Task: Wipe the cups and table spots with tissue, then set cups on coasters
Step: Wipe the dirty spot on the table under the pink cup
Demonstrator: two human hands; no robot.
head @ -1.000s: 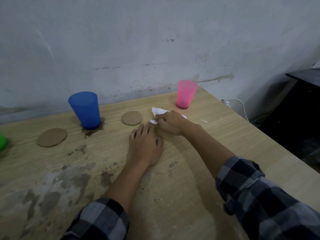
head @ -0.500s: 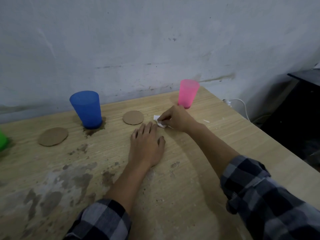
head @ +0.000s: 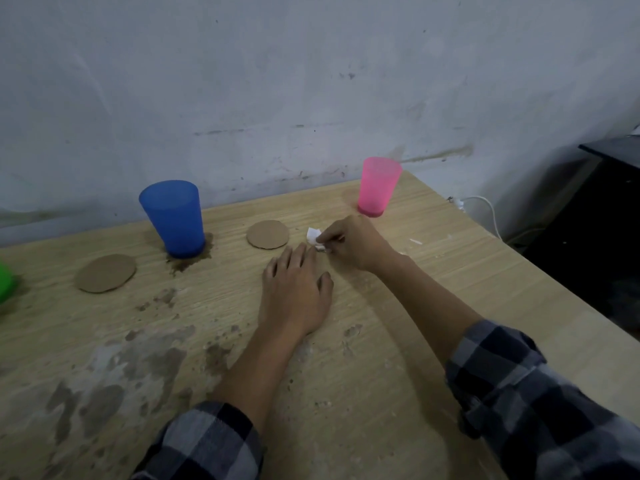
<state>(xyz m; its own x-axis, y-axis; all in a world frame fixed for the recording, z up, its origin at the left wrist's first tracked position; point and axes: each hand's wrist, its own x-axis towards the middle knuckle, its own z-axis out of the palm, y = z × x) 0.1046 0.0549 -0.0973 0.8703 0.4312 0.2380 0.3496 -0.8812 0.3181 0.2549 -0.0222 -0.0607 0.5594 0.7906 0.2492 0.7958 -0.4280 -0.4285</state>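
My right hand point(head: 353, 242) pinches a small crumpled white tissue point(head: 314, 236) against the wooden table point(head: 433, 306), just in front of the pink cup point(head: 377, 186). My left hand point(head: 294, 296) lies flat on the table, fingers apart, its fingertips close to the tissue. A blue cup point(head: 175, 218) stands upright at the back left in a brown stain point(head: 188, 263). One round cardboard coaster point(head: 267, 234) lies between the cups, another point(head: 105, 273) further left. A green cup point(head: 5, 280) is cut off at the left edge.
Brown and grey dirty patches point(head: 104, 372) cover the near left of the table. A white wall point(head: 311, 81) runs along the back edge. The table's right edge drops to a dark area with a white cable point(head: 485, 207). Small white tissue scraps point(head: 415, 241) lie right of my hand.
My right hand has gathered the spread tissue into a small wad and shifted it slightly left towards the coaster. My left hand has stayed flat in place.
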